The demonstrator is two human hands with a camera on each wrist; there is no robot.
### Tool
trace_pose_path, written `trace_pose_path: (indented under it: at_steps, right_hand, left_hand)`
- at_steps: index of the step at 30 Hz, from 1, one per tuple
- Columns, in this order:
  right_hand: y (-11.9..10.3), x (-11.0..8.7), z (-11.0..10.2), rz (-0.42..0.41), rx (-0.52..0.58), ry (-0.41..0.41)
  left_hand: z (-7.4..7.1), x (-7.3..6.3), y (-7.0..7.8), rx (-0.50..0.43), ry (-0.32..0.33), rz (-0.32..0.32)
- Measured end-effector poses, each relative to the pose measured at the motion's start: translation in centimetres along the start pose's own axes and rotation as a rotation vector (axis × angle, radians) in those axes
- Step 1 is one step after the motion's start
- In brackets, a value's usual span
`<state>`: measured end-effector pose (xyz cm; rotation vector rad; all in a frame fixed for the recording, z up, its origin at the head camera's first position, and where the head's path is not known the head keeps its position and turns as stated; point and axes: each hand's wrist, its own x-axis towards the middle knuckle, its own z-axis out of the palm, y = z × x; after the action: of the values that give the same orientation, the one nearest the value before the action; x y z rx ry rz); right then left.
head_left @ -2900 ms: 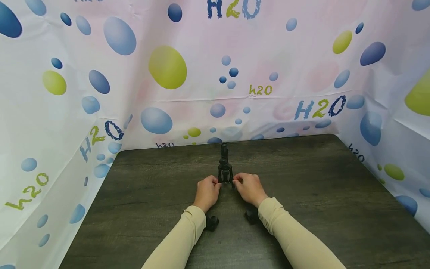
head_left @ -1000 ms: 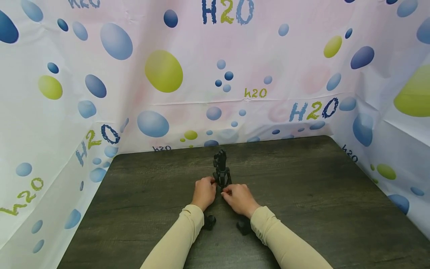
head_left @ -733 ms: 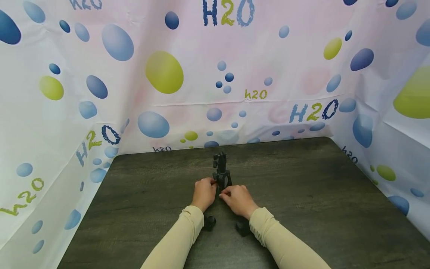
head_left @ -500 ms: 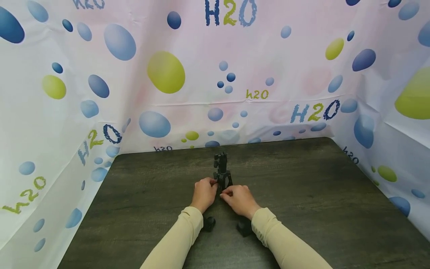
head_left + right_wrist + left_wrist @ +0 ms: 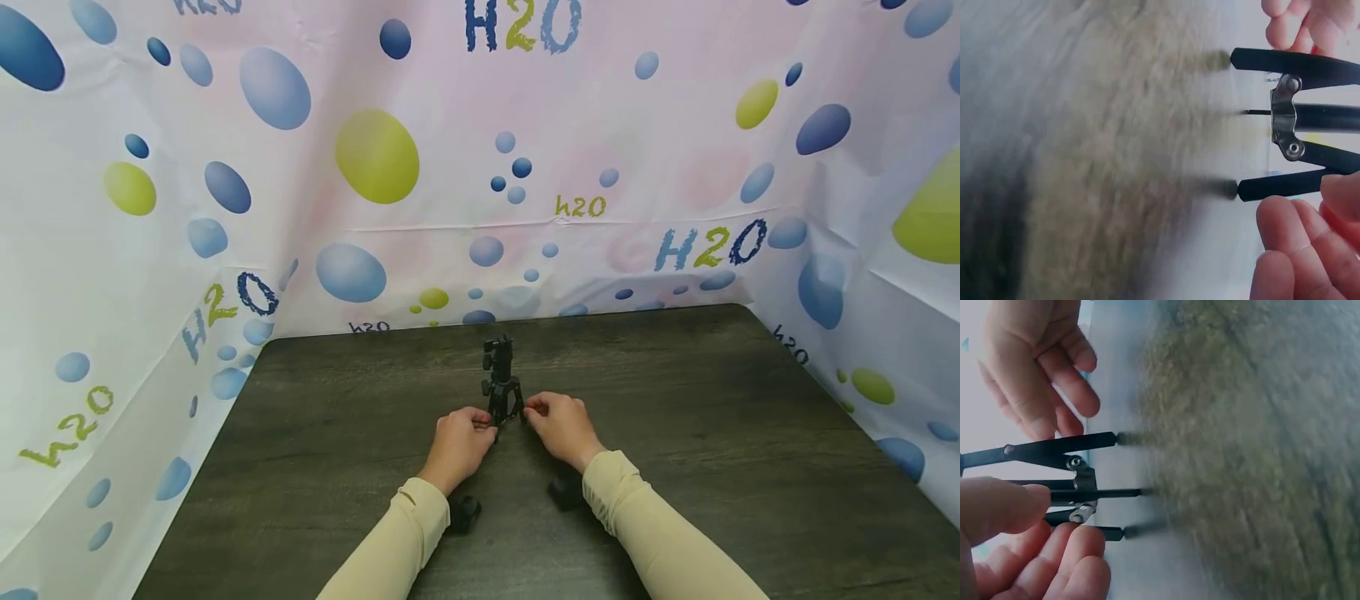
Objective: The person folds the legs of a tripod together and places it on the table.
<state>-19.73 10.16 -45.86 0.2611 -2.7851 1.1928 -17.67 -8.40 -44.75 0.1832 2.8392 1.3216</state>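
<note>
A small black tripod (image 5: 501, 379) stands upright on the dark table, its head folded into a bulky top. My left hand (image 5: 459, 448) pinches a leg on the near left side between thumb and fingers. Close by, my right hand (image 5: 564, 427) pinches the right leg near its lower end. The left wrist view shows the tripod legs (image 5: 1088, 444) meeting a metal bracket (image 5: 1087, 487), with my left thumb (image 5: 1007, 503) laid along one leg. In the right wrist view, the metal bracket (image 5: 1285, 115) joins the spread legs, and my right fingers (image 5: 1297, 244) hold the lower one.
The dark wood-grain table (image 5: 675, 500) stretches around the tripod. A white sheet (image 5: 450, 83) printed with bubbles and "H2O" lettering encloses it at the back and sides. A dark round device (image 5: 463, 512) sits at my left wrist, another dark device (image 5: 566, 492) at my right.
My right hand has moved from the tripod's front to its right leg. My left hand has come slightly nearer to me. Since the oldest frame the tripod has turned on the table.
</note>
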Motion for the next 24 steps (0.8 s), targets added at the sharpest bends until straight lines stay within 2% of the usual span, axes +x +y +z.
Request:
trace_pose_path:
  at_steps: [3, 11, 18, 24]
  right_hand:
    - [-0.06, 0.01, -0.02, -0.004, -0.003, -0.003]
    - [0.02, -0.1, 0.08, -0.009, -0.024, -0.001]
    - [-0.04, -0.23, 0.2, -0.026, -0.034, -0.011]
    - [-0.11, -0.33, 0.41, -0.052, -0.042, -0.013]
  left_hand:
    - [0.37, 0.07, 0.14, 0.008, 0.023, 0.019]
    - [0.87, 0.37, 0.25, 0.053, 0.083, 0.012]
    - [0.86, 0.53, 0.06, 0.102, 0.131, 0.051]
    - [0.9, 0.58, 0.03, 0.11, 0.156, 0.042]
